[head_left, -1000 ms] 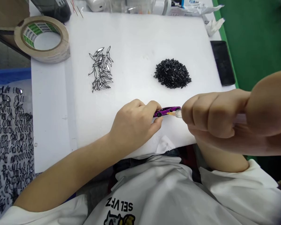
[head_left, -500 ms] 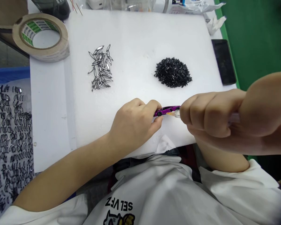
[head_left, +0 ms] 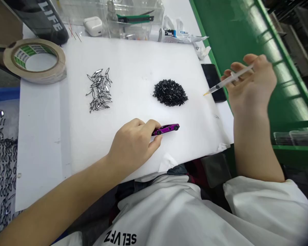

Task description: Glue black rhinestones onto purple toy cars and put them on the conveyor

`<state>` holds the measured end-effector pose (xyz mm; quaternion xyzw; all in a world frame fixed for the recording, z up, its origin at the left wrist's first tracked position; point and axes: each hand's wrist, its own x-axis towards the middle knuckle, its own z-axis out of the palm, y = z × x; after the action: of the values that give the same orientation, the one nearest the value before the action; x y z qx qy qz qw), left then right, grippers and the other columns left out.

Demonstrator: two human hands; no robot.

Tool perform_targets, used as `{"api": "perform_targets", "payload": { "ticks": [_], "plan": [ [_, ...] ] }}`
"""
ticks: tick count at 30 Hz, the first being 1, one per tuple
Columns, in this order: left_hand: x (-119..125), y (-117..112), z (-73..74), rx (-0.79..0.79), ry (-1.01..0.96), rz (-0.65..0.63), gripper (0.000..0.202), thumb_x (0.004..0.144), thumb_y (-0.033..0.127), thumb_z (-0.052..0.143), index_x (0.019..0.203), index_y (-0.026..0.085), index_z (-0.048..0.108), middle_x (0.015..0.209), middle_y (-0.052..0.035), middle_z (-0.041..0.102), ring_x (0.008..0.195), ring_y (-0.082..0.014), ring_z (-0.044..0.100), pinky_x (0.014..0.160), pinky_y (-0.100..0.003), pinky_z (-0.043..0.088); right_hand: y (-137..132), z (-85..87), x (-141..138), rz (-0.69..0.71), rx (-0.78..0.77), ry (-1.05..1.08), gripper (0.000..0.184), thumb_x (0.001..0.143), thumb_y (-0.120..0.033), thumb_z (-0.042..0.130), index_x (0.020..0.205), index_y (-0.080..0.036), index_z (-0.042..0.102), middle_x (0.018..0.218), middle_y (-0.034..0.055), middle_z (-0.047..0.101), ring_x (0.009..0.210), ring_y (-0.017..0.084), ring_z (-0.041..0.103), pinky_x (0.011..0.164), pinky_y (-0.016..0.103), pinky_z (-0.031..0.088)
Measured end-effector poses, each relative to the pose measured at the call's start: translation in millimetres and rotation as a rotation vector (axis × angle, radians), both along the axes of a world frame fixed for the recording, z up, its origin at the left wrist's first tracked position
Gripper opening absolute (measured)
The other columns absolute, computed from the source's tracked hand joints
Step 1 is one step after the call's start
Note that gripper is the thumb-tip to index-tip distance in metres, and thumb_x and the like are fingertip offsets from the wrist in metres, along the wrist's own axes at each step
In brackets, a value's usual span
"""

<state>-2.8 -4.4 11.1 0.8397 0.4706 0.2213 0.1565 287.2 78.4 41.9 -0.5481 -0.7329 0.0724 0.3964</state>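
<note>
My left hand [head_left: 135, 145] pinches one end of a small purple toy car [head_left: 167, 128] above the white foam board [head_left: 133, 85]. The car's side with black wheels faces up toward me; its other end is hidden by my fingers. Off to the right, my right hand [head_left: 251, 82] is raised with the palm turned up, holding a clear syringe [head_left: 227, 80] with a yellow tip. That tip points left and down, apart from the car. Beyond the car lies a heap of small black pieces [head_left: 170, 93]. A looser pile of clear, black-rimmed slivers [head_left: 99, 90] sits farther left.
A tape roll [head_left: 36, 61] and a dark bottle [head_left: 41, 20] stand at the back left. Clear boxes [head_left: 133, 24] and a white earbud case [head_left: 93, 26] line the back. A black phone [head_left: 214, 82] lies by the right edge; rows of dark parts [head_left: 2, 164] are at left.
My right hand has pulled the syringe away from the car, out to the right, and turned palm up. My left hand still grips the car. The view has shifted.
</note>
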Motion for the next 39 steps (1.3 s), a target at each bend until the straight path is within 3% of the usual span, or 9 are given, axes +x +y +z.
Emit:
{"api": "perform_targets", "payload": {
  "ticks": [2,3,5,8,10,23,27,34,39],
  "plan": [
    [0.3,0.1,0.6,-0.004,0.005,0.002,0.016,0.081,0.024,0.054,0.092,0.017,0.063,0.068,-0.0021,0.064,0.068,-0.0170,0.060,0.057,-0.027,0.044,-4.8,-0.6,-10.5,-0.175,0.338,0.073,0.025,0.088,-0.046,0.039,0.090,-0.024,0.050,0.088,0.0099,0.054,0.080,0.021,0.054,0.072,0.038,0.044],
    [0.4,0.2,0.8,-0.005,0.008,0.001,0.015,0.081,0.024,0.054,0.092,0.017,0.063,0.067,-0.0018,0.064,0.068,-0.0169,0.060,0.057,-0.026,0.044,-10.5,-1.2,-16.8,-0.203,0.432,0.032,0.016,0.088,-0.036,0.044,0.086,-0.023,0.052,0.087,0.0087,0.055,0.080,0.020,0.055,0.072,0.036,0.044],
    [0.5,0.4,0.8,-0.006,0.011,-0.001,0.015,0.081,0.024,0.054,0.092,0.018,0.062,0.067,-0.0013,0.064,0.068,-0.0166,0.060,0.058,-0.026,0.044,-23.2,-4.2,-28.5,-0.105,0.305,-0.170,0.010,0.085,-0.026,0.048,0.082,-0.022,0.056,0.080,0.0057,0.059,0.074,0.018,0.057,0.068,0.034,0.045],
    [0.6,0.5,0.1,-0.006,0.013,-0.006,0.016,0.081,0.024,0.054,0.093,0.018,0.062,0.068,-0.0010,0.064,0.069,-0.0167,0.060,0.058,-0.026,0.044,-33.9,-14.4,-40.7,0.068,-0.155,-0.375,0.008,0.079,-0.022,0.054,0.085,-0.021,0.060,0.073,0.0017,0.064,0.064,0.016,0.059,0.060,0.031,0.047],
    [0.6,0.5,-0.3,-0.002,0.012,-0.012,0.016,0.081,0.024,0.054,0.092,0.017,0.062,0.067,-0.0011,0.064,0.068,-0.0170,0.060,0.058,-0.027,0.044,-33.7,-22.4,-45.5,0.087,-0.233,-0.428,0.008,0.078,-0.020,0.054,0.083,-0.020,0.061,0.074,0.0015,0.064,0.064,0.015,0.059,0.060,0.030,0.047],
    [-0.6,0.3,1.0,0.017,0.005,-0.018,0.015,0.082,0.023,0.052,0.092,0.017,0.061,0.067,-0.0013,0.064,0.068,-0.0164,0.059,0.058,-0.026,0.044,-24.7,-36.4,-61.0,0.057,-0.084,-0.636,0.011,0.078,-0.018,0.051,0.073,-0.020,0.061,0.069,0.0043,0.063,0.063,0.017,0.056,0.059,0.031,0.044],
    [-0.7,0.1,-0.6,0.027,0.009,-0.010,0.015,0.081,0.023,0.053,0.092,0.017,0.062,0.066,-0.0012,0.063,0.066,-0.0163,0.059,0.057,-0.026,0.043,-21.8,-35.6,-59.3,0.085,-0.116,-0.646,0.008,0.076,-0.019,0.054,0.076,-0.020,0.062,0.070,0.0042,0.063,0.064,0.018,0.056,0.057,0.030,0.044],
    [-0.6,-0.9,-1.1,0.037,-0.004,-0.010,0.016,0.081,0.022,0.053,0.092,0.016,0.063,0.067,-0.0018,0.064,0.067,-0.0172,0.059,0.057,-0.027,0.044,-26.9,-38.0,-57.3,0.121,-0.004,-0.661,0.013,0.080,-0.019,0.050,0.074,-0.018,0.062,0.069,0.0048,0.064,0.064,0.018,0.057,0.059,0.030,0.047],
    [-0.6,0.1,-1.7,0.013,0.003,-0.012,0.016,0.081,0.023,0.052,0.092,0.017,0.062,0.067,-0.0014,0.064,0.070,-0.0173,0.060,0.057,-0.027,0.043,-32.3,-35.3,-52.0,0.208,-0.057,-0.611,0.012,0.082,-0.022,0.053,0.076,-0.020,0.063,0.071,0.0047,0.065,0.065,0.017,0.059,0.061,0.031,0.049]
  ]
}}
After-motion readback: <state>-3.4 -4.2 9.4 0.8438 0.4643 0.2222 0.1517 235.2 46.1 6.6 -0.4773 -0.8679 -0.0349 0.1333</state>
